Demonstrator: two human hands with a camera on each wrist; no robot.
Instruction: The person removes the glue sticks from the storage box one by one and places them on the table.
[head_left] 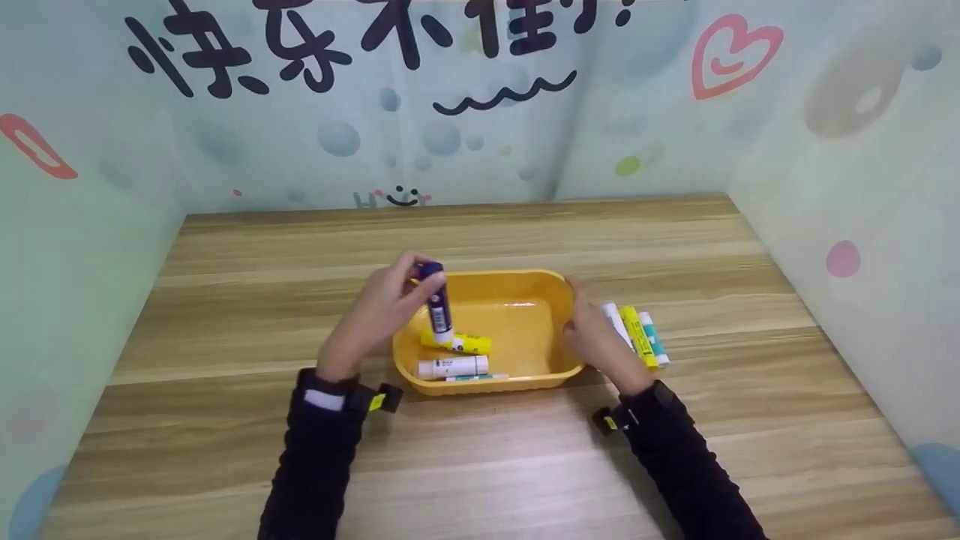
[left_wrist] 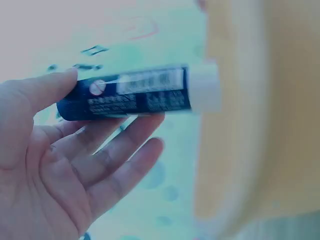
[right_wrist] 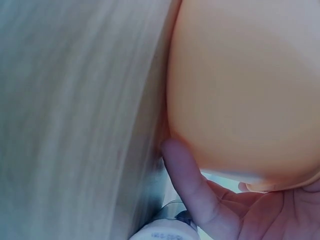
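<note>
Over the left end of a yellow plastic basket (head_left: pixel 525 277), my left hand (head_left: pixel 384 304) pinches a dark blue glue stick (head_left: pixel 437 304) between thumb and fingers. Its white end points down into the basket. In the left wrist view, the dark blue glue stick (left_wrist: pixel 130 92) lies across the fingers beside the basket wall (left_wrist: pixel 245 120). My right hand (head_left: pixel 596 337) grips the basket's right end at the rim. In the right wrist view, one finger (right_wrist: pixel 187 175) lies along the basket's outer wall (right_wrist: pixel 240 90). Inside are a yellow glue stick (head_left: pixel 472 345), a white glue stick (head_left: pixel 454 367) and a teal-and-white stick (head_left: pixel 480 377).
Right of the basket, partly behind my right hand, lie a white stick (head_left: pixel 616 324), a yellow stick (head_left: pixel 639 337) and a teal-and-white stick (head_left: pixel 654 339) side by side on the wooden table (head_left: pixel 247 300). A printed backdrop (head_left: pixel 480 150) encloses the table's back and sides.
</note>
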